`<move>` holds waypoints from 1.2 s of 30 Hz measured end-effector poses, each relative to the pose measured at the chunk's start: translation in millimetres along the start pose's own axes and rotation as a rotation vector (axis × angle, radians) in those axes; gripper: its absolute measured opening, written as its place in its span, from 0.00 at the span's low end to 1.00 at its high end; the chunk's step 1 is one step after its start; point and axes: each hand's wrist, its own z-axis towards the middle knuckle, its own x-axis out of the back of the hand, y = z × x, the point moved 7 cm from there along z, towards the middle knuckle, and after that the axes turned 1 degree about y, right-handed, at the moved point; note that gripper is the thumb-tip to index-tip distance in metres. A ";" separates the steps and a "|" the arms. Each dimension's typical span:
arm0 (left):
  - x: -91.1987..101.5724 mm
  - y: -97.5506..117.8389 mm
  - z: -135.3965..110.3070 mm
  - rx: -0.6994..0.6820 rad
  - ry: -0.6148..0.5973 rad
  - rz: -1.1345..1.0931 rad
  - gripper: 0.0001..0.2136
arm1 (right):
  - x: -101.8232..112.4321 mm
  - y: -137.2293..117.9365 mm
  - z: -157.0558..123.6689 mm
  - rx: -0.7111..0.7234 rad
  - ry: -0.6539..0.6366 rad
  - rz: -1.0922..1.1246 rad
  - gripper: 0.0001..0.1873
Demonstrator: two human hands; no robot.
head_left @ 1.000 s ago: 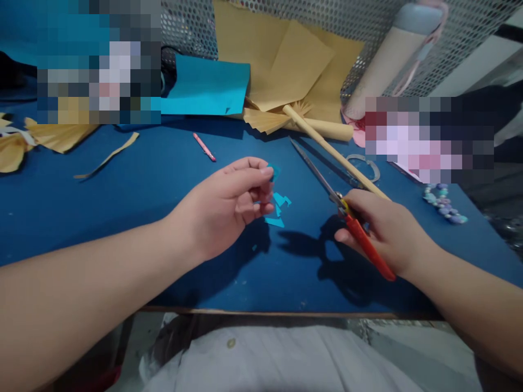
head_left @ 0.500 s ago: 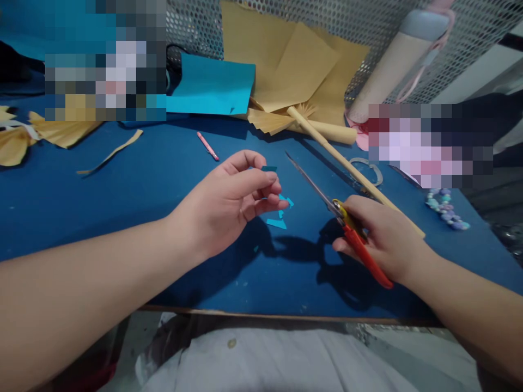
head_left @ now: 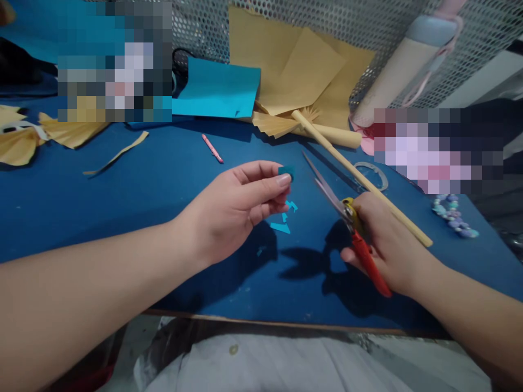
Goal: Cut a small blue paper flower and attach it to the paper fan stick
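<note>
My left hand [head_left: 241,209] pinches a small piece of teal paper [head_left: 286,172] between thumb and forefinger, above the blue tabletop [head_left: 253,283]. My right hand [head_left: 388,242] grips a pair of scissors [head_left: 351,218] with red handles and a yellow pivot. Their metal blades [head_left: 324,182] stand slightly parted and point up and left, a short way from the teal piece and not touching it. Small teal paper scraps [head_left: 281,228] lie on the table below my left fingertips.
A wooden dowel [head_left: 363,179] lies behind the scissors. Tan paper sheets [head_left: 298,65], a teal sheet [head_left: 216,90] and a pleated paper fan [head_left: 275,124] lie at the back against metal mesh [head_left: 200,27]. A pink pen [head_left: 212,148] and beads [head_left: 453,216] rest on the table.
The scissor blades have parted and swung more upright. My left hand has turned the teal piece, which now shows flat at the fingertips. The whole view has shifted slightly.
</note>
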 end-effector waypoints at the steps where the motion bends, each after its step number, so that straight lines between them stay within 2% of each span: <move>1: -1.2 -0.6 -0.6 0.007 -0.015 0.000 0.05 | -2.2 -0.2 -0.9 -0.004 -0.012 -0.004 0.24; 7: -7.4 0.1 -2.6 -0.021 -0.067 0.006 0.08 | -8.7 -4.5 -0.6 -0.028 -0.057 -0.023 0.23; 16: -9.0 -5.8 -2.0 0.009 -0.065 0.089 0.07 | -3.5 -12.9 2.8 -0.010 -0.025 0.003 0.23; 36: -9.8 -7.9 -1.3 0.017 -0.093 0.097 0.06 | -2.8 -9.9 -0.5 -0.037 -0.011 0.006 0.24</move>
